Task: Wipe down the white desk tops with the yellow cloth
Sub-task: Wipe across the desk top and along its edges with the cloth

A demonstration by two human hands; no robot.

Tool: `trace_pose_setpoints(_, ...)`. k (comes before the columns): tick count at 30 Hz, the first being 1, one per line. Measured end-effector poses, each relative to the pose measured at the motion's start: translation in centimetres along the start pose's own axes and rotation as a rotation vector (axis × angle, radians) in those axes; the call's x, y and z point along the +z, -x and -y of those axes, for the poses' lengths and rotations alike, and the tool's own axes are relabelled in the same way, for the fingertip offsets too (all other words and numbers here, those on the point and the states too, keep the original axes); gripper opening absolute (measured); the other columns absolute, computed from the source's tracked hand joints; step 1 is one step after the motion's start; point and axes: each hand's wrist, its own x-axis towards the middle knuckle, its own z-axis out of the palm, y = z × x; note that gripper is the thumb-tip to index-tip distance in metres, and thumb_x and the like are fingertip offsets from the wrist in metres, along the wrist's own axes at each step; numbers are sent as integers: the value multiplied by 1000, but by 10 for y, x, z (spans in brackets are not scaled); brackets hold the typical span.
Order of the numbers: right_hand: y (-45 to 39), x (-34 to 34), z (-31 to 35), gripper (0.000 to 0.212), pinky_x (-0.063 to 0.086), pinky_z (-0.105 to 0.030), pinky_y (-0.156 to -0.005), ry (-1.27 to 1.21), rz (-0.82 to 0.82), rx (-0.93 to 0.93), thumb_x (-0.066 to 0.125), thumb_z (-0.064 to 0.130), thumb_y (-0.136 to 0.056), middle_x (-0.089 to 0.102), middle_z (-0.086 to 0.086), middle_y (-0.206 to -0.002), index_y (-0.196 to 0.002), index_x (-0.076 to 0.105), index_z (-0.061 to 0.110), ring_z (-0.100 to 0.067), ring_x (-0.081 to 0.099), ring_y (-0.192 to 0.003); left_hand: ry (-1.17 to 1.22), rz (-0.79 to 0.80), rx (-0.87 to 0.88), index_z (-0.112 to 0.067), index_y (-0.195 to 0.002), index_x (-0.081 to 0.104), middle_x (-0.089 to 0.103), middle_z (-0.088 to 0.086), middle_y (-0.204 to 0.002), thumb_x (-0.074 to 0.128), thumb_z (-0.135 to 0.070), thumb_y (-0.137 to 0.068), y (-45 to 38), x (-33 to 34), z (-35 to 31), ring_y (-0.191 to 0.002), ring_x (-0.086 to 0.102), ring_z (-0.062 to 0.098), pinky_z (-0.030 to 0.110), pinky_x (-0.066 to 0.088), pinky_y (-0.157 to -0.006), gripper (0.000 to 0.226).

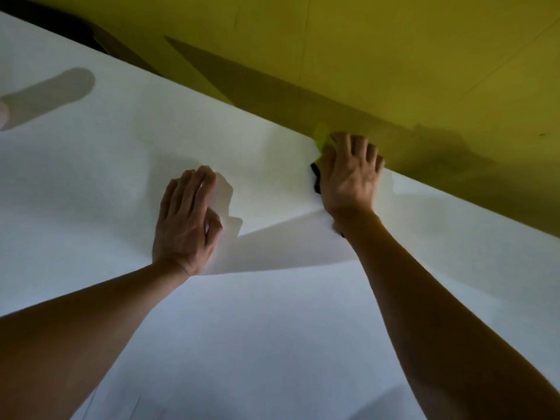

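Yellow cloth (321, 137): only a small bright-yellow scrap shows, at the far edge of the white desk top (272, 328), where the surface meets the yellow wall panel (424, 56). The rest lies under the right hand. A black strip (315, 177) shows at the thumb side of that hand (possibly the cloth's edging or a tag; the view is too dim and blurred to tell).

Right hand (348, 174): palm down on the cloth, fingers spread and reaching to the desk's far edge, fingertips just beside the wall panel. The fingers lie roughly straight, pressing the cloth flat against the surface rather than curling round it. The forearm is stretched long from the lower right of the view, bare.

Left hand (186, 219): palm down on the bare desk top, well apart from the cloth, fingers held close together and nearly straight, thumb tucked alongside. It holds nothing. The forearm enters from the lower left, bare.

White desk top: a broad plain surface filling most of the view, running diagonally from upper left to right. Shadows of both hands fall on it.

Pale cylindrical object (4, 115): at the left edge, mostly cut off, casting a long rounded shadow across the desk.
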Motion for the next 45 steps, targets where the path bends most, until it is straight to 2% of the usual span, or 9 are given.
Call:
trace_pose_setpoints(5,-4,-1,18,47,41,-46,-87,13,-22,98,31,36,-93,59,-19,-109,-121,60,11,-37,55,-99,13,-5,-12,-8,-164,28,28,13,-170,36,-28,-95,-1,-1,-5,-157,26,36,51,16,-130,72)
trace_pose_setpoints(7,-13,5,50,52,40,-46,-90,1,37,72,27,40,-92,58,-17,-113,-124,57,13,-35,53,-103,13,-12,-13,-8,-163,28,28,14,-170,38,-27,-94,-1,-2,-5,-157,26,36,50,15,-130,72)
trace_pose_setpoints(10,-33,21,105,41,36,-45,-100,4,165,-12,43,39,-99,53,-12,-128,-135,48,18,-31,48,-117,22,-18,-8,-7,-163,30,28,14,-170,40,-26,-93,0,-1,-4,-157,26,36,51,16,-130,73)
trace_pose_setpoints(14,-49,37,144,40,37,-41,-98,-26,166,-104,48,39,-100,53,-9,-127,-135,47,19,-30,49,-116,22,-25,-10,-8,-163,29,28,13,-170,37,-28,-95,-1,-1,-2,-158,24,34,52,17,-130,71)
trace_pose_setpoints(24,11,-18,-41,44,39,-46,-86,64,-11,141,35,35,-96,59,-23,-112,-122,59,9,-39,54,-101,35,-16,-13,-8,-163,29,27,13,-170,39,-28,-94,1,-3,-3,-157,26,37,51,15,-130,73)
trace_pose_setpoints(29,7,-10,-17,49,39,-47,-90,83,-35,273,38,39,-92,59,-25,-115,-120,60,5,-40,55,-105,44,-31,-18,-8,-163,28,26,13,-171,38,-26,-96,0,-2,-5,-157,25,37,51,14,-130,71)
trace_pose_setpoints(33,-10,8,45,47,39,-45,-94,54,50,123,54,38,-89,59,-19,-120,-126,59,10,-36,54,-109,37,-9,-19,-8,-164,26,24,13,-172,34,-28,-98,1,-2,-4,-158,24,37,52,13,-130,70)
trace_pose_setpoints(37,-20,14,76,53,39,-41,-87,-14,39,34,26,40,-92,60,-12,-112,-123,59,13,-32,54,-102,41,-26,-18,-9,-164,28,26,13,-171,34,-29,-96,0,0,-5,-157,25,36,50,13,-131,70)
trace_pose_setpoints(45,15,-25,-59,57,38,-44,-87,31,-25,145,29,43,-89,60,-21,-118,-123,61,10,-39,55,-105,-12,-51,3,-3,-160,32,31,20,-167,36,-24,-95,0,-3,-8,-153,30,43,48,12,-130,68)
